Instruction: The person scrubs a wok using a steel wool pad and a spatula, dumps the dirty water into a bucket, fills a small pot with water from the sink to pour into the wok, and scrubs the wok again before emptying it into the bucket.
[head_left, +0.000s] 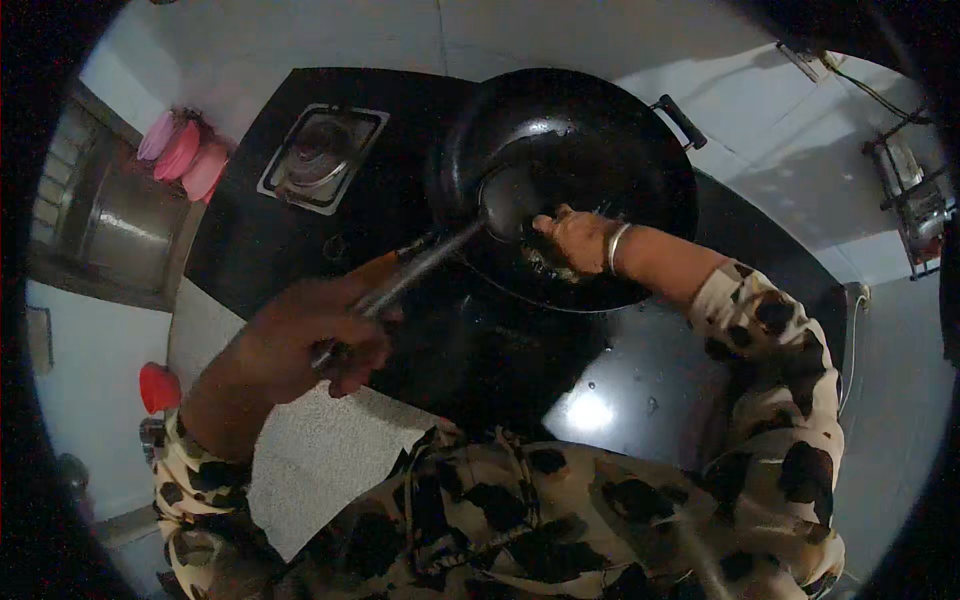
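A large black wok (555, 135) stands at the top centre on a dark glossy cooktop or counter. My left hand (337, 330) is closed round the metal handle of a ladle (514, 199), whose round head lies inside the wok. My right hand (581, 240), with a bangle at its wrist, is down in the wok near the ladle's head. Something light and stringy (559, 266) shows under and beside its fingers; whether the hand grips it, and what it is, the picture does not settle.
A burner with a square metal tray (324, 159) lies left of the wok. The wok's side handle (681, 124) juts out at upper right. Pink plastic containers (180, 154) and a red one (160, 388) are at the left. A wire rack (911, 195) hangs on the right wall.
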